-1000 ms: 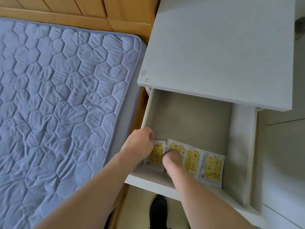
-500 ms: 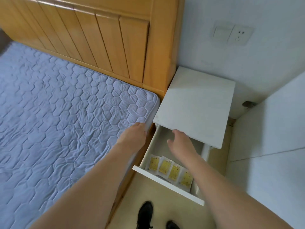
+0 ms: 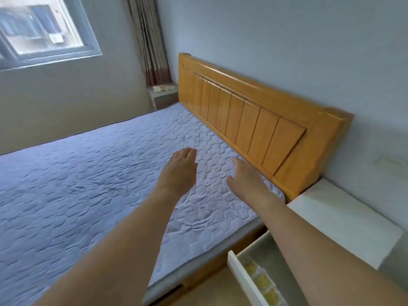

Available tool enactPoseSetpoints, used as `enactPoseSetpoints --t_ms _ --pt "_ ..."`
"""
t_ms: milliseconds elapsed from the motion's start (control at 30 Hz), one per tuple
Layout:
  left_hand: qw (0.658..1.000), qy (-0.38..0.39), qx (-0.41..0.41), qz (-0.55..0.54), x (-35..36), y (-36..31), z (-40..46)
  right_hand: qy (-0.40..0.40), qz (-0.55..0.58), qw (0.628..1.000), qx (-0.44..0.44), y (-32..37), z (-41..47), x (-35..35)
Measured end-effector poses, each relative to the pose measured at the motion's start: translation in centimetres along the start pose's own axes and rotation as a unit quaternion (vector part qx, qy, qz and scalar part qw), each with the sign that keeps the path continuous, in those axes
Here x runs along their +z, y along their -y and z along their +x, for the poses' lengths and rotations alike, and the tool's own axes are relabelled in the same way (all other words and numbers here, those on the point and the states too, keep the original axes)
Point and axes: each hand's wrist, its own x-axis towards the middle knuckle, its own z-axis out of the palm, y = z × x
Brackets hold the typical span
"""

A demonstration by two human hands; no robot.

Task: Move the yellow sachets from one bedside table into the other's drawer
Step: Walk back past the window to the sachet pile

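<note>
Yellow sachets (image 3: 261, 280) lie in a row inside the open drawer (image 3: 245, 281) of the near white bedside table (image 3: 344, 219) at the lower right. More yellowish sachets (image 3: 163, 87) lie on top of the far bedside table (image 3: 164, 97), beyond the bed beside the headboard. My left hand (image 3: 180, 171) and my right hand (image 3: 246, 177) both reach out over the mattress with straight fingers and hold nothing. My right forearm crosses above the open drawer.
A blue quilted mattress (image 3: 88, 184) fills the middle, with a wooden headboard (image 3: 254, 115) along the wall. A curtain (image 3: 150, 40) hangs above the far table and a window (image 3: 44, 25) is at the upper left.
Both hands have left the drawer and its sachets and now stretch out over the bed. The view has swung up from the drawer towards the far bedside table.
</note>
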Motion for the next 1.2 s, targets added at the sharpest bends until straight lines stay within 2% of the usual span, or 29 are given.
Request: enactPoseSetpoints --t_ms 133,300,467,633,767,933,1033,1200 --pt "0.994 -0.054 -0.088 0.023 -6.1 9.6 -6.5 0.028 -0.016 0.994 -0.108 11.2 0.1 3.2" --pt "0.969 -0.109 -0.210 0.076 -13.8 22.3 -18.9 0.052 -0.011 0.968 -0.247 28.3 -3.4 10.1" --pt "0.937 -0.106 -0.298 0.146 -22.5 34.6 -35.5 0.108 0.006 0.921 -0.374 45.4 -11.0 19.3" --pt "0.878 -0.141 -0.432 0.154 -30.5 43.8 -52.4 0.157 0.012 0.864 -0.478 60.4 -20.5 28.3" --pt "0.828 -0.172 -0.514 0.143 -34.5 49.2 -63.3 0.190 0.021 0.824 -0.533 70.5 -27.6 34.2" --pt "0.776 -0.176 -0.594 0.121 -36.4 56.5 -72.8 0.207 -0.011 0.785 -0.584 80.6 -32.7 41.6" --pt "0.762 -0.164 -0.612 0.132 -37.3 61.4 -76.7 0.219 -0.029 0.772 -0.596 86.3 -33.9 46.1" --pt "0.761 -0.108 -0.609 0.195 -40.9 69.6 -82.0 0.241 -0.014 0.746 -0.620 96.6 -35.7 51.9"
